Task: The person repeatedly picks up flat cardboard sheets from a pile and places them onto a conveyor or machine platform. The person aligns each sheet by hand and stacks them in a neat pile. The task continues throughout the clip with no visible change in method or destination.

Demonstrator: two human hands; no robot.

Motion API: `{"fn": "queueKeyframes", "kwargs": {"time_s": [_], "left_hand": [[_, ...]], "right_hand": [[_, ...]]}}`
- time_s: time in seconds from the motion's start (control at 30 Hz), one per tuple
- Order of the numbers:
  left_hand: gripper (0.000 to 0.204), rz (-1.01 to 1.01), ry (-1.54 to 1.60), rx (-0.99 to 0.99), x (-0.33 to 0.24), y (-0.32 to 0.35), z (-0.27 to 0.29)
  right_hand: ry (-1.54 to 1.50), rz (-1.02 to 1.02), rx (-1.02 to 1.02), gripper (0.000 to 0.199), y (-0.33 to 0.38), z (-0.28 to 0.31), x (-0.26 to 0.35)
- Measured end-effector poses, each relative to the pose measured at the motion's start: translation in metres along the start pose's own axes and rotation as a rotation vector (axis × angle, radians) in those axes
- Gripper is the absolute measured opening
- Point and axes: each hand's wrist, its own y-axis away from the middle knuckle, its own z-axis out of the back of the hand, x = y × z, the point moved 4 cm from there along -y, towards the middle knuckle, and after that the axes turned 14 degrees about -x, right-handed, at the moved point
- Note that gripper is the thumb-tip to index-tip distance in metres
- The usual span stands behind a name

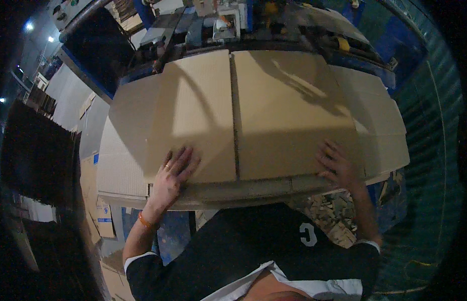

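A flat sheet of brown cardboard (pixel 288 110) lies in front of me, a dark slot running between its two panels. Beneath it is a stack of wider cardboard sheets (pixel 125 130), whose side flaps stick out left and right. My left hand (pixel 175 170) rests on the near left part of the top sheet with its fingers spread. On the near right edge lies my right hand (pixel 338 163), fingers apart and slightly blurred. Neither hand grips anything. Shadows fall across the top sheet.
A blue-framed machine (pixel 193 37) with dark rollers stands behind the stack. Cardboard scraps (pixel 334 215) are heaped below on the right. More cardboard (pixel 100 215) leans on the floor at left, near a dark stack (pixel 35 150). A green curtain-like sheet (pixel 424 165) hangs at right.
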Motion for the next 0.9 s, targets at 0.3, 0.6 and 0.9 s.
{"fn": "queueKeyframes", "kwargs": {"time_s": [0.3,0.6,0.9], "left_hand": [[0.045,0.042,0.059,-0.302,0.087,-0.098,-0.042],[0.078,0.179,-0.274,-0.418,0.136,-0.113,-0.031],[0.071,1.306,0.221,-0.516,0.193,0.181,0.049]], "right_hand": [[0.141,-0.206,0.105,0.053,-0.107,-0.040,-0.113],[0.457,-0.400,-0.174,0.056,-0.090,-0.019,-0.133],[0.886,-1.052,-0.626,0.056,0.175,0.075,-0.146]]}}
